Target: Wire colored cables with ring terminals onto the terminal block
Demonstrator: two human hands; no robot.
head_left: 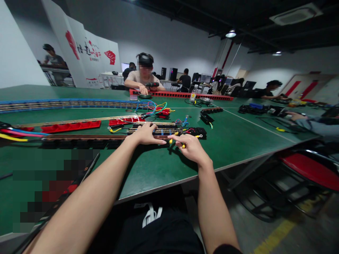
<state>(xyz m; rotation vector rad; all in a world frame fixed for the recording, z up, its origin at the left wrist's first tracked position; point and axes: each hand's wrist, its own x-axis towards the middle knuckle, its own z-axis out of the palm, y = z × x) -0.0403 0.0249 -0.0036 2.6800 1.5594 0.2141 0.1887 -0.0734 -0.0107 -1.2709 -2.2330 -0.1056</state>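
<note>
My left hand [144, 134] lies across a black rail section with long metal strips [124, 137], its fingers bent over the far side and its thumb along the near side. My right hand [192, 144] is closed around small pliers with yellow handle ends [171, 141]. Their dark jaws are at the rail's right part, beside thin wires and blue ties; what lies between them is too small to make out. Just right of there is a black end block [198, 132] with a ring terminal and red wires.
Red trough pieces [71, 126] and a long blue rail [66, 104] lie beyond on the green table [243, 141]. Blue, green and yellow wires [150, 106] loop behind my hands. Opposite, a person [144, 76] reaches into a metal bowl [145, 95]. A red stool [312, 169] stands at right.
</note>
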